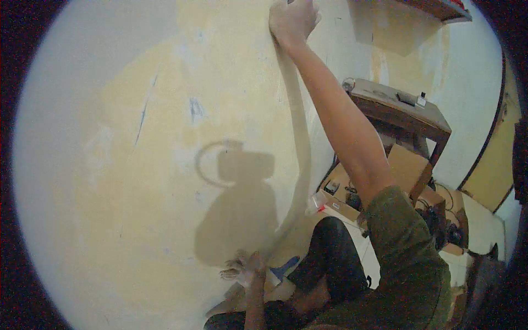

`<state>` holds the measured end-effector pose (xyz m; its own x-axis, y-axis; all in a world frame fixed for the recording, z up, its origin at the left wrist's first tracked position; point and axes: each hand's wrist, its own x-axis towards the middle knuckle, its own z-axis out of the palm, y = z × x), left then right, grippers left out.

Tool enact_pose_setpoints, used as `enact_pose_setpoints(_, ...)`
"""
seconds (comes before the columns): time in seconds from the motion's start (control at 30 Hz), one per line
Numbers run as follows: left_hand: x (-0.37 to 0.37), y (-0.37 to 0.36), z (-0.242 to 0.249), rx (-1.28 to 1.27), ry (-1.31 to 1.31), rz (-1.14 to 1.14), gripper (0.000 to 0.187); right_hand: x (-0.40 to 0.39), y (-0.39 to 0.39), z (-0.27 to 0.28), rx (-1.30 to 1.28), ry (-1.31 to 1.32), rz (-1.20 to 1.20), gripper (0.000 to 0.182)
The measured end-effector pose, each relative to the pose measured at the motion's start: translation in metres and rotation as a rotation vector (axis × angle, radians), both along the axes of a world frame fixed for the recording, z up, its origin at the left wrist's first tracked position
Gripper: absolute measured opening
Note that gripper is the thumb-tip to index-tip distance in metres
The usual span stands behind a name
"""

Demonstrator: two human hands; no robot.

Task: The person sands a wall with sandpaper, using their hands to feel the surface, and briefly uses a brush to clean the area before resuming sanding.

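Observation:
My right hand [294, 23] is raised high against the pale yellow wall [165, 181], its fingers curled closed. A small dark bit shows at the top of the fist, cut by the frame edge; I cannot tell what it holds. Low down in front of the wall is my left hand [245, 269], slightly blurred, with fingers spread and pale, whitish marks on them. Just right of it, beside my bent leg [333, 247], a blue-handled flat tool [285, 268] shows. White patches and scratches mark the wall, and my shadow falls across it.
To the right stands a wooden table [396, 102] with small items on top. Cardboard boxes [407, 168] with cables and loose things sit below and beside it on the tiled floor. A shelf [440, 8] juts from the wall at upper right.

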<state>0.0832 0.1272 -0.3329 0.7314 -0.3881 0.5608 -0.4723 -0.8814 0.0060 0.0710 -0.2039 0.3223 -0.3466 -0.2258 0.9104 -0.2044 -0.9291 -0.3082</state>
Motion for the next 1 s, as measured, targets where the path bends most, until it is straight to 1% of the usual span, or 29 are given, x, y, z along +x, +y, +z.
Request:
enact_pose_setpoints(0.03,-0.001,0.002,0.016,0.044,0.152,0.011,0.111,0.002,0.007,-0.007,-0.043,-0.011,0.032,0.033)
enact_pose_setpoints(0.07,-0.014,-0.001,0.071,0.084,0.448,0.014,0.111,-0.001,0.024,-0.021,-0.094,-0.019,0.063,0.033)
enact_pose_setpoints(0.1,-0.021,-0.001,0.100,0.129,0.742,0.015,0.112,-0.004,0.045,-0.040,-0.140,-0.028,0.095,0.035)
enact_pose_setpoints(0.13,-0.022,-0.001,0.099,0.109,0.718,0.017,0.110,-0.011,0.070,-0.063,-0.122,0.051,0.097,0.034)
enact_pose_setpoints(0.17,-0.024,-0.001,0.093,0.088,0.698,0.020,0.109,-0.014,0.068,-0.064,-0.159,0.071,0.069,0.033)
enact_pose_setpoints(0.23,-0.013,-0.006,0.073,0.023,0.677,0.028,0.105,-0.016,0.061,-0.060,-0.237,0.095,0.020,0.033)
enact_pose_setpoints(0.27,-0.006,-0.008,0.053,-0.009,0.689,0.032,0.103,-0.008,0.044,-0.038,-0.252,-0.009,0.008,0.033)
enact_pose_setpoints(0.3,-0.006,-0.005,0.040,-0.036,0.708,0.034,0.101,0.025,-0.032,-0.013,-0.233,0.002,-0.073,0.032)
enact_pose_setpoints(0.33,-0.012,0.003,0.050,-0.004,0.694,0.018,0.098,0.055,-0.106,0.011,-0.213,0.011,-0.154,0.033)
enact_pose_setpoints(0.4,-0.025,0.002,0.095,0.029,0.656,-0.033,0.092,0.010,-0.036,0.010,-0.084,0.026,-0.081,0.035)
enact_pose_setpoints(0.43,-0.029,-0.001,0.097,0.004,0.659,-0.037,0.091,-0.010,0.000,0.004,-0.028,0.038,-0.043,0.036)
enact_pose_setpoints(0.47,-0.029,-0.002,0.099,-0.024,0.657,-0.033,0.089,-0.007,0.012,-0.008,-0.124,-0.088,-0.092,0.033)
enact_pose_setpoints(0.5,-0.026,-0.002,0.101,-0.050,0.652,-0.027,0.088,-0.013,0.039,-0.040,-0.070,0.013,0.016,0.033)
enact_pose_setpoints(0.53,-0.025,-0.003,0.092,-0.099,0.606,-0.036,0.090,-0.019,0.062,-0.067,-0.016,0.121,0.123,0.033)
enact_pose_setpoints(0.6,-0.016,-0.004,0.050,-0.186,0.507,-0.049,0.093,-0.017,0.060,-0.073,-0.138,0.114,0.084,0.033)
enact_pose_setpoints(0.63,-0.005,-0.008,0.023,-0.197,0.250,-0.029,0.095,-0.014,0.058,-0.075,-0.193,0.105,0.065,0.034)
enact_pose_setpoints(0.67,0.006,-0.009,-0.004,-0.197,-0.004,-0.011,0.096,-0.004,0.048,-0.057,-0.217,-0.024,0.049,0.035)
enact_pose_setpoints(0.7,0.011,-0.015,-0.016,-0.204,-0.254,0.007,0.097,-0.005,0.041,-0.032,-0.108,-0.031,0.090,0.032)
enact_pose_setpoints(0.73,0.006,-0.014,-0.011,-0.189,-0.158,-0.012,0.097,-0.013,0.039,-0.007,0.004,-0.033,0.128,0.031)
enact_pose_setpoints(0.77,-0.005,-0.004,0.009,-0.163,-0.058,-0.033,0.097,-0.017,0.037,0.001,0.126,-0.032,0.163,0.031)
enact_pose_setpoints(0.8,-0.017,0.001,0.030,-0.147,0.043,-0.055,0.098,-0.012,0.029,-0.006,0.028,-0.047,0.127,0.031)
enact_pose_setpoints(0.83,-0.022,0.004,0.053,-0.081,0.209,-0.073,0.097,-0.006,0.017,-0.015,-0.083,-0.065,0.088,0.032)
enact_pose_setpoints(0.87,-0.025,0.008,0.074,-0.016,0.375,-0.091,0.097,-0.004,0.024,-0.028,-0.156,-0.034,0.078,0.034)
enact_pose_setpoints(0.9,-0.026,0.010,0.083,0.053,0.538,-0.103,0.097,-0.002,0.032,-0.041,-0.228,-0.003,0.068,0.035)
enact_pose_setpoints(0.93,-0.025,0.008,0.079,0.066,0.508,-0.071,0.098,-0.008,0.065,-0.076,-0.259,0.071,0.082,0.035)
enact_pose_setpoints(0.97,-0.025,0.004,0.068,0.083,0.481,-0.040,0.098,-0.012,0.084,-0.096,-0.286,0.148,0.095,0.036)
enact_pose_setpoints(1.0,-0.022,0.000,0.055,0.102,0.451,-0.008,0.098,-0.012,0.084,-0.092,-0.269,0.150,0.101,0.032)
